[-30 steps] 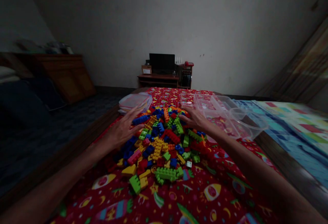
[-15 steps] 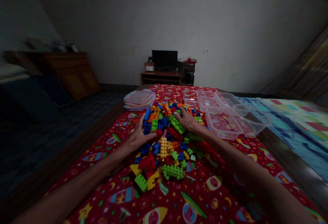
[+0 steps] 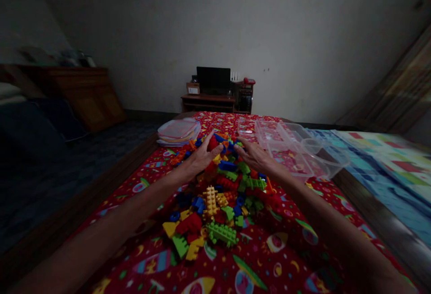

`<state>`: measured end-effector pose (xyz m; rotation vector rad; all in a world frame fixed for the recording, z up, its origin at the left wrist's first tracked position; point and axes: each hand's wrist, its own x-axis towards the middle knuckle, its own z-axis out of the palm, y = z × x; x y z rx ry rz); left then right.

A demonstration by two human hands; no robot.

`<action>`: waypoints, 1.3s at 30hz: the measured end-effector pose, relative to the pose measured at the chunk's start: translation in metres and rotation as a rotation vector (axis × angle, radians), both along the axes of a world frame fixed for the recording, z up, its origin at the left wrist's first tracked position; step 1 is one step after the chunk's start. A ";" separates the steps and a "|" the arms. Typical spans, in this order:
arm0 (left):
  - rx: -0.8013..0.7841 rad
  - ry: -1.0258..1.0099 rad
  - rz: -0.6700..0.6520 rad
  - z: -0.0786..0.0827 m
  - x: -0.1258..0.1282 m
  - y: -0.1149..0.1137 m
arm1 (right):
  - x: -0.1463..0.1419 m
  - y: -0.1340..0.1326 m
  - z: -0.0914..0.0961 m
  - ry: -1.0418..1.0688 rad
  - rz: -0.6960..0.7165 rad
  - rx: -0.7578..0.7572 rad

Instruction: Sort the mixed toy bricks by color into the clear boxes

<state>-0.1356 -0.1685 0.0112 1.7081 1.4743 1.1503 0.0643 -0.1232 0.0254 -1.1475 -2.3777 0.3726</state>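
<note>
A: What are the hands doing?

B: Both are open, palms down, fingers spread. The left hand [image 3: 202,158] is at the far left of the blocks [image 3: 215,199], and the right hand [image 3: 255,157] is at their far right. Fingertips are among the pieces, but neither hand visibly grips one.

A: Where are the blocks?

B: In a loose, multicoloured pile in the middle of a red printed sheet [image 3: 289,258], mostly on the near side of the hands.

A: What's beside them?

B: A clear plastic box [image 3: 286,148] sits just right of the pile's far end, close to the right hand. A stack of clear lids [image 3: 178,132] lies just left of that end.

A: And further off?

B: A monitor [image 3: 213,81] stands on a wooden desk [image 3: 207,103] by the far wall, with a dresser [image 3: 81,96] to the left.
</note>
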 end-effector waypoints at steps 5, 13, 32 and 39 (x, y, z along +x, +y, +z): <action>0.090 0.338 -0.097 -0.002 -0.036 -0.031 | 0.021 -0.040 -0.006 -0.073 0.167 0.231; 0.255 0.906 -0.320 -0.059 -0.066 -0.142 | 0.008 -0.095 -0.034 -0.318 0.770 0.429; 0.364 0.660 0.222 -0.055 -0.086 -0.012 | -0.024 0.026 0.008 -0.122 0.388 0.289; 0.080 0.509 0.248 -0.072 -0.103 -0.010 | -0.021 0.042 -0.003 -0.243 0.566 0.210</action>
